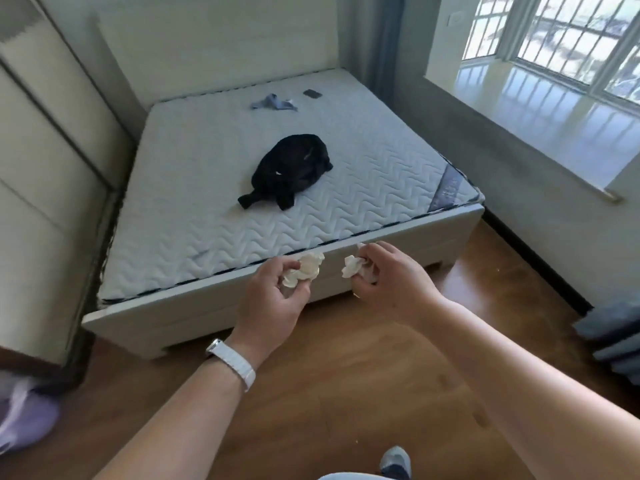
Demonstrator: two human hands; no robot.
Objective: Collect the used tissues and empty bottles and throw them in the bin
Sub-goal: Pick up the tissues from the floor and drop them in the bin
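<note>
My left hand [273,299] is closed around a crumpled white tissue [304,270], held in front of the foot of the bed. My right hand [391,282] grips a second crumpled white tissue [351,266] a short way to the right of the first. Both hands hover above the wooden floor, just short of the bed frame. A white band sits on my left wrist. No bottle and no bin can be seen.
A bare quilted mattress [346,209] carries a black garment [291,168], a blue-grey cloth [273,102] and a small dark object [312,93]. A window ledge [536,109] runs along the right. A purple bag [24,417] lies on the floor at far left.
</note>
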